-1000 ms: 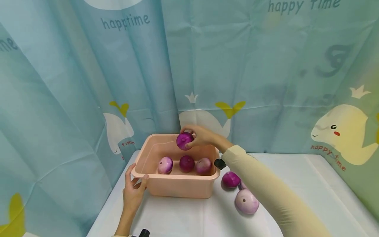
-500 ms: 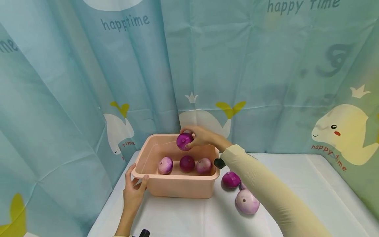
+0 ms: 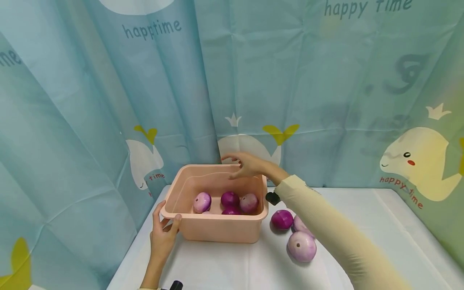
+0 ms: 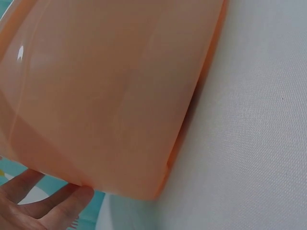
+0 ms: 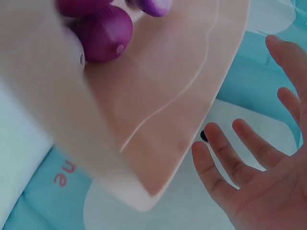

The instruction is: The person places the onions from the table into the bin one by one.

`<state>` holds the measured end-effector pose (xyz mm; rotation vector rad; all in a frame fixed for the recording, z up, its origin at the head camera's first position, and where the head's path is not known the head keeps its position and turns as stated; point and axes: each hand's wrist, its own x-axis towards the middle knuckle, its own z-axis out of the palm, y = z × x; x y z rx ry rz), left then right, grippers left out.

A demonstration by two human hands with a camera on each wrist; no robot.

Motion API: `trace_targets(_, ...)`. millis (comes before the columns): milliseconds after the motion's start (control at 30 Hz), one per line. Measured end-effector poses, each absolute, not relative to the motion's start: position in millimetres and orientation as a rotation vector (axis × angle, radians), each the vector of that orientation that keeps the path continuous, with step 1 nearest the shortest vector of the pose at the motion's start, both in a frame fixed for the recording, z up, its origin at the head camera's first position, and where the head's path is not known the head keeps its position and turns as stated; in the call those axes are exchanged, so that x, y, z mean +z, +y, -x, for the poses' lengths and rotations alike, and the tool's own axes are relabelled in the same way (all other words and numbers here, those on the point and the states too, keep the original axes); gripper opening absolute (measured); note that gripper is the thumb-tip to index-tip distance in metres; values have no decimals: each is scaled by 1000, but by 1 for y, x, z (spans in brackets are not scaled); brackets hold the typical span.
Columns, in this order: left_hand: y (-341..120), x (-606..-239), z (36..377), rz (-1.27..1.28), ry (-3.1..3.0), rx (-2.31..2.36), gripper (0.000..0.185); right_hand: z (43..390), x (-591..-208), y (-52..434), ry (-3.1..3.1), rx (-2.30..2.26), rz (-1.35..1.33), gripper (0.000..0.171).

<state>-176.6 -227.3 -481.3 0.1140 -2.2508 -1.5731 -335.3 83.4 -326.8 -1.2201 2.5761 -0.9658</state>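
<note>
Head view: a rectangular tub point(image 3: 217, 227) of smooth peach-pink plastic with rounded corners and a rolled rim stands on the white cloth-covered surface point(image 3: 232, 266), toward its far left. Inside lie four round purple onions point(image 3: 230, 199), glossy-skinned: a pale one at left, a dark one in the middle with another partly hidden in front of it, and a pale one at right. The left hand point(image 3: 163, 233) grips the tub's near-left corner, thumb hooked over the rim, fingers along the outer wall. The right hand point(image 3: 246, 166), in a cream sleeve, hovers over the tub's far right rim, fingers spread and loose, holding nothing. Three loose onions point(image 3: 301, 246) rest on the surface just right of the tub. A blue wrinkled curtain point(image 3: 290, 80) printed with whales hangs behind.

Left wrist view: the tub's matte, faintly translucent wall point(image 4: 110, 96) fills the frame; fingertips point(image 4: 62, 203) lie beneath its corner; woven white cloth lies at right.

Right wrist view: an open palm, fingers point(image 5: 225, 158) splayed and empty, beside the tub's corner; dark onions lie inside.
</note>
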Motion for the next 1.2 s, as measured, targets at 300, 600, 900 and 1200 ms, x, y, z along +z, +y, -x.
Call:
trace_targets(300, -227, -483, 177, -105, -2260, -1560, 70, 334, -324, 118, 2619, -982, 1234, 64)
trace_targets(600, -227, -483, 179, -84, -2241, -1539, 69, 320, -329, 171, 2693, -983, 1155, 67)
trace_targets(900, -227, -483, 179, -96, -2244, -1550, 69, 300, -340, 224, 2765, -1017, 1137, 67)
trace_targets(1200, -226, -482, 177, -115, -2251, -1565, 69, 276, -355, 267, 2804, -1053, 1056, 66)
